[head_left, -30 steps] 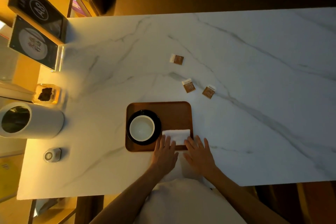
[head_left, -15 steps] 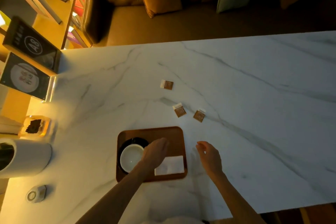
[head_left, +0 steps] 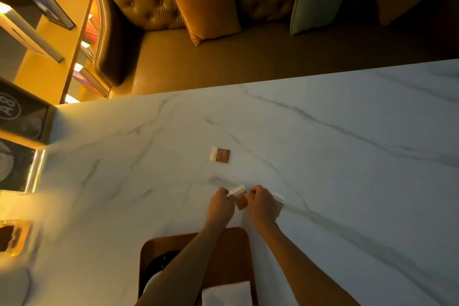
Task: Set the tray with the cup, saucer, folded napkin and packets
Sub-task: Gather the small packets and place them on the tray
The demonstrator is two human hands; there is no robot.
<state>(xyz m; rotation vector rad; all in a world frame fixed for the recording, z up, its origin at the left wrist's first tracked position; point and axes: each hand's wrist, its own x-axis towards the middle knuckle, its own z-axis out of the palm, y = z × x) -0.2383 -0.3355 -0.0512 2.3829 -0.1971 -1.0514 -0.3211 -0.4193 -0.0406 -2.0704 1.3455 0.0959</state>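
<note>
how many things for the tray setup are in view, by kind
small brown packets with white ends: 3
brown wooden tray: 1
folded white napkin: 1
black saucer: 1
white cup: 1
total: 7

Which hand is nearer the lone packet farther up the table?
Left, narrowly. The left hand sits almost straight below the far packet; the right hand is below and off to its right.

"a8" in a circle on the dark sign [head_left: 15,114] at left.
</note>
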